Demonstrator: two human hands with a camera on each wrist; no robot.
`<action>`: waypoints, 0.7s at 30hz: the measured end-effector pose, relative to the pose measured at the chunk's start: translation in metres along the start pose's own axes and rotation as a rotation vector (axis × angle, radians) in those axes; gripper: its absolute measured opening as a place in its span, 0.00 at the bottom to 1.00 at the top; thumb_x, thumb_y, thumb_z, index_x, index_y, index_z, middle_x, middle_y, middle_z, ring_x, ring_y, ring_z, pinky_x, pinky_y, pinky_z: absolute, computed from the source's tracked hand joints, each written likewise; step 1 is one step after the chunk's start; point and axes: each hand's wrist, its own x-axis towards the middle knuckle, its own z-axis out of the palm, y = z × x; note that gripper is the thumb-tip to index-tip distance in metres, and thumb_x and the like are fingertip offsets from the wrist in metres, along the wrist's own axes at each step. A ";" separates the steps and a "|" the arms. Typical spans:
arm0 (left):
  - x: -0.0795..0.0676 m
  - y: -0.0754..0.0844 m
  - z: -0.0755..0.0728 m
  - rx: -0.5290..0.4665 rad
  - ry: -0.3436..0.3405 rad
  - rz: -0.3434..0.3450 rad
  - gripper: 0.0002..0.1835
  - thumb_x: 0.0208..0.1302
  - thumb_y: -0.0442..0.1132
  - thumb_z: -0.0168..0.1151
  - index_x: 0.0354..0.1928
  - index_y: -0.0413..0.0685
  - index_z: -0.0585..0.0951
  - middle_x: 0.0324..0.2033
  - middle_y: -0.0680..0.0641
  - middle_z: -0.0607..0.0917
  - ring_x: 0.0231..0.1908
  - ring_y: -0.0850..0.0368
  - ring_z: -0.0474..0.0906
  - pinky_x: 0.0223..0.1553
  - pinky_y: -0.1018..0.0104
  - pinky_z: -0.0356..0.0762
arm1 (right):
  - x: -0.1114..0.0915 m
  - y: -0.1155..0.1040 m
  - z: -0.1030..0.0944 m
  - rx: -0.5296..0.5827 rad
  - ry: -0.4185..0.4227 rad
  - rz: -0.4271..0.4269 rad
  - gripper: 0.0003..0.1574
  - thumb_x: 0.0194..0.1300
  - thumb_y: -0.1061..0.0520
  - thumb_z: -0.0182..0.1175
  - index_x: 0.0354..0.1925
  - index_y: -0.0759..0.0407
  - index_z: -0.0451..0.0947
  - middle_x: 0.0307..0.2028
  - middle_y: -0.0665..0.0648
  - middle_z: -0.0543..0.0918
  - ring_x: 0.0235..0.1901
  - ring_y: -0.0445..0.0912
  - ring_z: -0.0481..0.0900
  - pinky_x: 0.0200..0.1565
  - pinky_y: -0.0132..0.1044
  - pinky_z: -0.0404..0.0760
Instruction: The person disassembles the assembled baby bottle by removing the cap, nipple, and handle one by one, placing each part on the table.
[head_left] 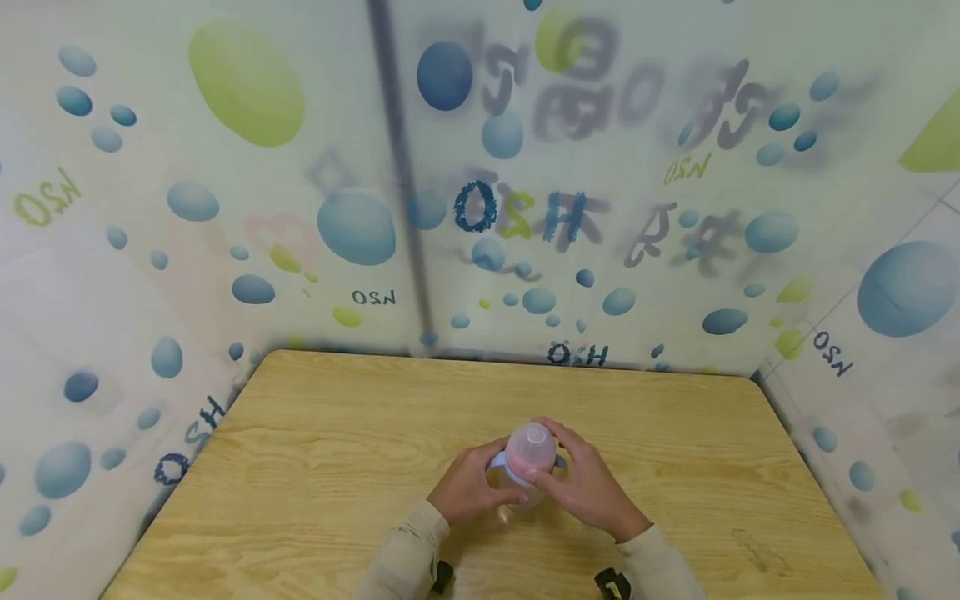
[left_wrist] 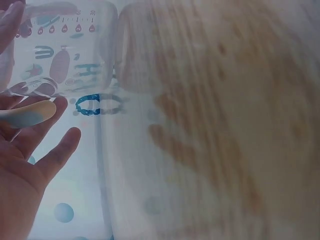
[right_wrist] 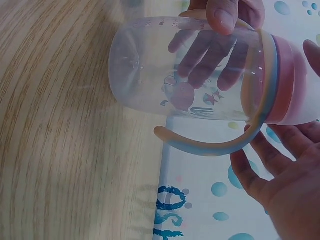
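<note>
A clear baby bottle (head_left: 524, 497) is upright between my two hands, its base at or just above the table; I cannot tell if it touches. It has a pink collar, a see-through dome cap (head_left: 534, 443) and blue-and-yellow side handles (right_wrist: 215, 148). My left hand (head_left: 471, 486) grips the bottle's body, thumb on the near side and fingers behind, as the right wrist view shows. Around the cap and collar curl the thumb and fingers of my right hand (head_left: 590, 487). Printed pictures and a measuring scale mark the bottle wall (left_wrist: 65, 55) in the left wrist view.
The wood-grain table (head_left: 337, 442) has rounded far corners. Behind it and at both sides hang pale curtains (head_left: 645, 275) with blue and green bubble prints. A dark vertical pole (head_left: 401, 158) shows through the back curtain.
</note>
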 end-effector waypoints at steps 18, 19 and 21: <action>0.003 0.005 0.001 0.000 0.011 0.023 0.42 0.53 0.50 0.77 0.68 0.45 0.72 0.59 0.50 0.81 0.59 0.56 0.77 0.59 0.56 0.75 | -0.003 -0.002 -0.005 0.004 0.015 -0.041 0.43 0.64 0.48 0.69 0.71 0.60 0.64 0.65 0.58 0.74 0.64 0.57 0.71 0.61 0.66 0.67; 0.003 0.005 0.001 0.003 0.012 0.024 0.42 0.53 0.50 0.77 0.68 0.45 0.73 0.59 0.50 0.82 0.58 0.56 0.77 0.58 0.56 0.75 | -0.004 -0.003 -0.006 0.006 0.014 -0.043 0.43 0.64 0.48 0.69 0.71 0.60 0.64 0.65 0.59 0.74 0.64 0.58 0.71 0.61 0.66 0.67; 0.003 0.005 0.001 0.005 0.015 0.024 0.42 0.53 0.51 0.77 0.68 0.45 0.73 0.58 0.50 0.82 0.58 0.56 0.77 0.58 0.56 0.75 | -0.004 -0.004 -0.006 0.005 0.015 -0.049 0.43 0.64 0.49 0.69 0.70 0.61 0.64 0.65 0.59 0.74 0.64 0.58 0.71 0.61 0.66 0.67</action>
